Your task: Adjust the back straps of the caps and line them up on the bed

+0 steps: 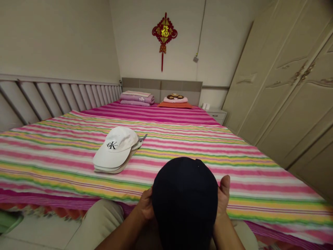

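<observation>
A dark navy cap is held up over my lap at the bed's near edge, its crown towards the top of the view. My left hand grips its left side, the fingers partly hidden by the cap. On the right side my right hand holds it, with the thumb sticking up and the other fingers out of sight behind the cap. To the left, a white cap with dark letters lies on top of another light cap on the striped bedspread.
Folded purple bedding and a pink and orange pile sit by the headboard. A railing runs along the left. A nightstand and wardrobe stand at the right. My knees are against the bed's near edge.
</observation>
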`<state>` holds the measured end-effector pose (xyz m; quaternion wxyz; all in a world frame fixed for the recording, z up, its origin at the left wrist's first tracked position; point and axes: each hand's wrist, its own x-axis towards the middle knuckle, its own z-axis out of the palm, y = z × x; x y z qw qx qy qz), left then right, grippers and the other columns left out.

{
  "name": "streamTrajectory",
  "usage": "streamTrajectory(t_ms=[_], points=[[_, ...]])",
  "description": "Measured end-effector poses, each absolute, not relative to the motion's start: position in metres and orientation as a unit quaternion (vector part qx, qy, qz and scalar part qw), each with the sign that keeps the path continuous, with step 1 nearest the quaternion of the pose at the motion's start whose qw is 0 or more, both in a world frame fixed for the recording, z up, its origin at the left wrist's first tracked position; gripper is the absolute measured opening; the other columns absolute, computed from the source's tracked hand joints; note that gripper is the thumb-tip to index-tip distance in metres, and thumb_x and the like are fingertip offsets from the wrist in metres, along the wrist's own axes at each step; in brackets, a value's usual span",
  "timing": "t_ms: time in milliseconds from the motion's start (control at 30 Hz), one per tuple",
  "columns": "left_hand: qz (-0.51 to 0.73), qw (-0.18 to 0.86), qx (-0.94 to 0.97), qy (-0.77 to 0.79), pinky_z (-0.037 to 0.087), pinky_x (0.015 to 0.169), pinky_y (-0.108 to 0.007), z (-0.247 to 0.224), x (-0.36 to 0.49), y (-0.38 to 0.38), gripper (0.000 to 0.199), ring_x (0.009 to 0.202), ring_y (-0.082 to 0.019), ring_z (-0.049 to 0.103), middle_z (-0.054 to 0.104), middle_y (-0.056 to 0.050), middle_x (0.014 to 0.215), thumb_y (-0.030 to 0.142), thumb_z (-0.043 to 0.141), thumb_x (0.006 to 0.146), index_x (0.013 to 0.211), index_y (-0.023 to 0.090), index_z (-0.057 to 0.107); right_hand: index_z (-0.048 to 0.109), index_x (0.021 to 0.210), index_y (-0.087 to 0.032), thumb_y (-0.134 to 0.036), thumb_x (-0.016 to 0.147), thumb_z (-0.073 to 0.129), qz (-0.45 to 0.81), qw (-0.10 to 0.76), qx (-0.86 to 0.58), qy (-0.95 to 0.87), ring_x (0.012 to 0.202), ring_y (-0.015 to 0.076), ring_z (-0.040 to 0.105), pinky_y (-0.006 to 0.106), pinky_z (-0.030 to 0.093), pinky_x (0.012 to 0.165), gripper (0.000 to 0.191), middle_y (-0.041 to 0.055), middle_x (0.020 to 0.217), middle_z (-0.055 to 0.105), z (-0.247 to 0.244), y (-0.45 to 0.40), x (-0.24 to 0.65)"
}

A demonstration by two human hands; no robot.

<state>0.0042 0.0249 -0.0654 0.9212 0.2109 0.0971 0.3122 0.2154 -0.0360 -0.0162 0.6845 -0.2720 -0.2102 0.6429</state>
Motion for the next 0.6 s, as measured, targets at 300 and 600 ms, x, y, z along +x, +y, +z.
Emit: streamTrajectory(t_ms=[300,600], points=[[0.293,0.932,0.198,0.079,0.044,0.085,-0.026,-0.042,0.021,0.036,0.024,0.081,-0.016,0.065,0.071,-0.005,0.082,0.026,0.053,0.076,0.083,0.011,0.069,0.068,0.081,-0.029,-0.072,0.067,0.037,0.646,0.669,-0.273,-0.246,0.109,0.0276,0.051,0.051,0.027,0.097,0.055,0.0047,0.096,0.069,-0.030,-0.038,0.223],[0.305,0.927,0.211,0.054,0.038,0.093,-0.031,-0.044,0.028,0.054,0.032,0.087,-0.018,0.063,0.070,-0.006,0.091,0.028,0.042,0.082,0.091,0.012,0.068,0.068,0.075,-0.028,-0.054,0.056,0.068,0.697,0.658,-0.221,-0.178,0.080,0.0225,0.064,0.044,0.036,0.094,0.033,-0.0010,0.079,0.072,-0.062,-0.050,0.211]])
